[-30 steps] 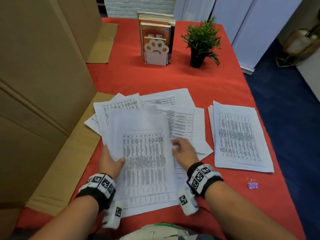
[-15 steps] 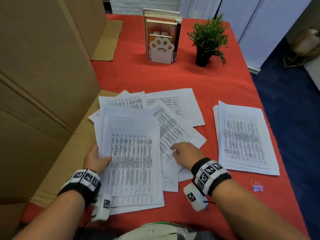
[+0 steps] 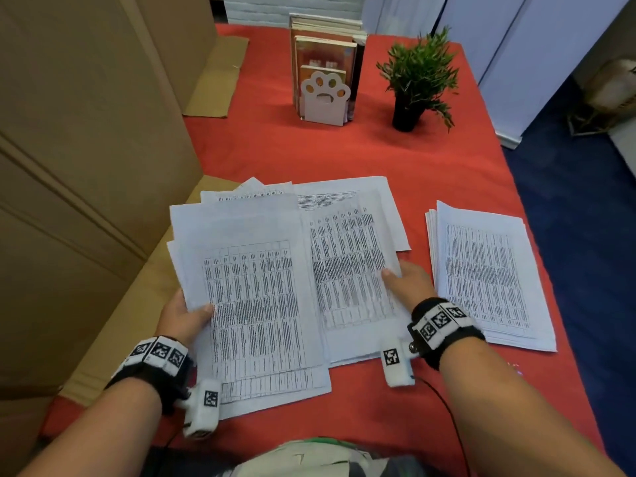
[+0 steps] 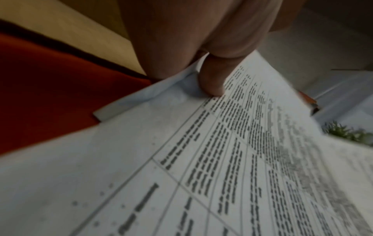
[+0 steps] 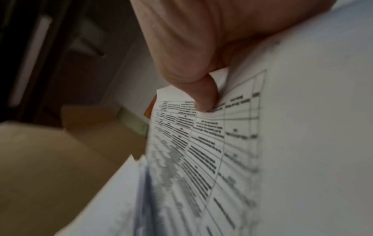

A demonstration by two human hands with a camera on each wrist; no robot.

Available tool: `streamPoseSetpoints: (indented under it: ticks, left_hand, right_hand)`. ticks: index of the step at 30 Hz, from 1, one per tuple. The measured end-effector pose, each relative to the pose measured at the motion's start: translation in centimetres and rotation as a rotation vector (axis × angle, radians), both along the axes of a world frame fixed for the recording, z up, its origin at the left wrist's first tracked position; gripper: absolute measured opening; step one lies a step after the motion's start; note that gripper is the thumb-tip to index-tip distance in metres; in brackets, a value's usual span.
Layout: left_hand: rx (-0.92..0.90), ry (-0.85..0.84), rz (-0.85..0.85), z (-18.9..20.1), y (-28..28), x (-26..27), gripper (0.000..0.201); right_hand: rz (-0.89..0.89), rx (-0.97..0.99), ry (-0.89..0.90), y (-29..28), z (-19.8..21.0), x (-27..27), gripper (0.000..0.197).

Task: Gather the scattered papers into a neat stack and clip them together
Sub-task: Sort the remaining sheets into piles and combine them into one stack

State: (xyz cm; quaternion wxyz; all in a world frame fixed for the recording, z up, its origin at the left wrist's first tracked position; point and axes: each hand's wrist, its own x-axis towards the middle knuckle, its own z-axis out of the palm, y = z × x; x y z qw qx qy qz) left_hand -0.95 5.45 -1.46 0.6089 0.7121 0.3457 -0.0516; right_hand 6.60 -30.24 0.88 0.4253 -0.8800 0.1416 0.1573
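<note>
Several printed sheets lie overlapped on the red tablecloth. My left hand grips the left edge of the nearer bundle, thumb on top of the printed sheet. My right hand pinches the right edge of the sheets beside it, thumb on the top page. More pages fan out behind. A separate squared stack lies to the right. A small purple clip barely shows by my right forearm.
Big cardboard boxes wall off the left side, one flap lying under the papers. At the back stand a book holder with a paw-shaped bookend and a potted plant. The table's right edge drops to blue floor.
My right hand has moved right, from pressing the spread sheets to pinching their right edge. The sheets have turned straighter, side by side with the left bundle. My left hand keeps its grip.
</note>
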Motion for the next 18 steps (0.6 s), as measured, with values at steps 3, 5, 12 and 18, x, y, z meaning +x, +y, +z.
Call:
streamPoseSetpoints:
  ticks: [3,5,12,18]
  left_hand:
    - [-0.061,0.0,0.035,-0.3,-0.3,0.0,0.044]
    - [-0.102,-0.006,0.024,-0.2,-1.0,0.0,0.045]
    - [-0.187,-0.021,-0.108,0.1,-2.5,0.7,0.04]
    - [0.013,0.036,-0.126,-1.0,-3.0,1.1,0.032]
  right_hand:
    - [-0.01,0.179,0.137,0.5,-1.4,-1.8,0.034]
    - [-0.064,0.327,0.169,1.1,-2.5,-2.6,0.046]
    - [-0.102,0.585,0.099,2.5,-2.3,-3.8,0.036]
    - [-0.11,0.121,-0.108,1.2,-2.1,-3.6,0.008]
